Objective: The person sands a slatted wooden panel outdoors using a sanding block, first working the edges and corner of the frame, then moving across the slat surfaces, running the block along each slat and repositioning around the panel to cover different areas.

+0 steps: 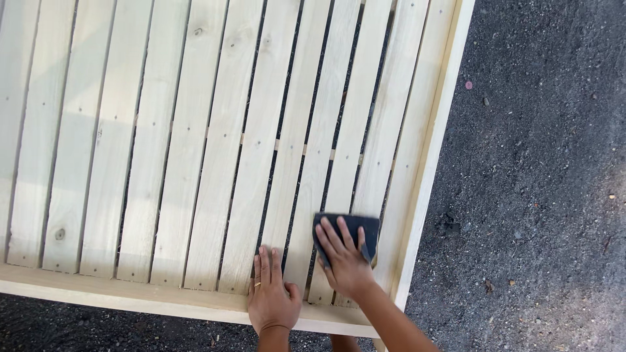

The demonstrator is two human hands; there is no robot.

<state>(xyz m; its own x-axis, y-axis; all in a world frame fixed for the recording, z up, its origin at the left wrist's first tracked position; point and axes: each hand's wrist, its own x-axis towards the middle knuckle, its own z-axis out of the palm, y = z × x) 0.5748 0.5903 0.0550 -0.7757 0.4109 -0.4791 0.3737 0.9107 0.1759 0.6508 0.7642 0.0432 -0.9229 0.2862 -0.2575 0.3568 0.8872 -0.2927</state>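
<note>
A pale wooden slatted frame [195, 150] lies flat and fills most of the view. My right hand [343, 257] presses a dark blue-black sanding sheet [365, 228] flat on the slats near the frame's right corner. My left hand [270, 293] rests palm down on a slat and the near rail, just left of the right hand, holding nothing. A ring shows on one of its fingers.
The frame's near rail [130, 296] runs along the bottom, and its right rail [433, 143] slants up the right side. Dark gritty ground [541, 176] with small stones surrounds the frame. Gaps between the slats show dark ground below.
</note>
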